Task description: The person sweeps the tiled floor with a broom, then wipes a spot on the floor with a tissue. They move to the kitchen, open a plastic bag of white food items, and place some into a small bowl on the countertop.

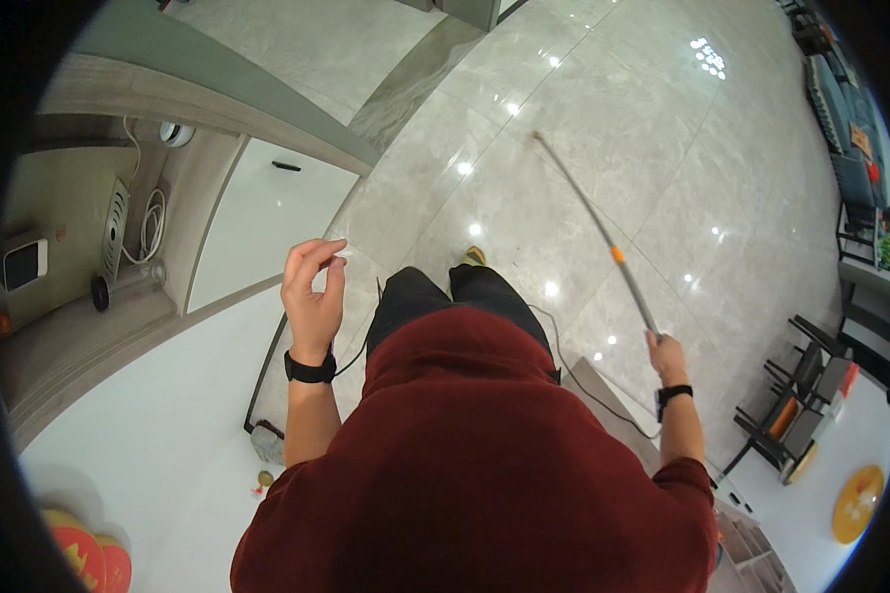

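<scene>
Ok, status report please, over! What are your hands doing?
Right hand shut on long grey pole, far end down on glossy tiled floor. Left hand raised, fingertips pinched, nothing clearly seen in it. Nothing lying across the pole.

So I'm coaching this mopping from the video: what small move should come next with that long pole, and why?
Probably bring the left hand across onto the long grey pole. Only the right hand grips it, at its near end, while its far tip reaches out over the glossy tile floor; the left hand hangs free.
</scene>
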### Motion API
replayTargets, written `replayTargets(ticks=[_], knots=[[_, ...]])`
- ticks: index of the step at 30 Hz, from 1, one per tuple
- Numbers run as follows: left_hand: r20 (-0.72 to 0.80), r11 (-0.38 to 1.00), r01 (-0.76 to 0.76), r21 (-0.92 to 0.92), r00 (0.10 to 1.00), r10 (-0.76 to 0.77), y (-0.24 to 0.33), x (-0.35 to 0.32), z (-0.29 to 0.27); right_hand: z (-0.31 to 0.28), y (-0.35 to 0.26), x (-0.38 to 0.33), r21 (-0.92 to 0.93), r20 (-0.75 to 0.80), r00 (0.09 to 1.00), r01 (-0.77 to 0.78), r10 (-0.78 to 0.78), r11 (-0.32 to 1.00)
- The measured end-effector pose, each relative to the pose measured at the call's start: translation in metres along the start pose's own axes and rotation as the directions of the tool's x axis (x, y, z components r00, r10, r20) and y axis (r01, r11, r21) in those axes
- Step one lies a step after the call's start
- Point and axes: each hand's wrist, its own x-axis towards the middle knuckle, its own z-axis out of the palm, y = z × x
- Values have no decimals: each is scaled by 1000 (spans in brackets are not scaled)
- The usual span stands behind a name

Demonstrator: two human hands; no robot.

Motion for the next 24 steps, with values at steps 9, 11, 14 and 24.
replayTargets(ticks=[9,11,14,24], knots=[[17,999,0,39,1000,0,12,54,9,7,-260,80,63,60,921,382,-385,922],[46,999,-18,34,999,16,10,77,16,-1,-299,82,50,56,917,392,-394,919],[105,998,-62,-9,992,63,5,120,33,-13,-320,94,50,91,943,318,-322,947],[216,990,-126,-66,967,137,-21,278,53,-16,-176,49,115,187,957,-246,222,962]])
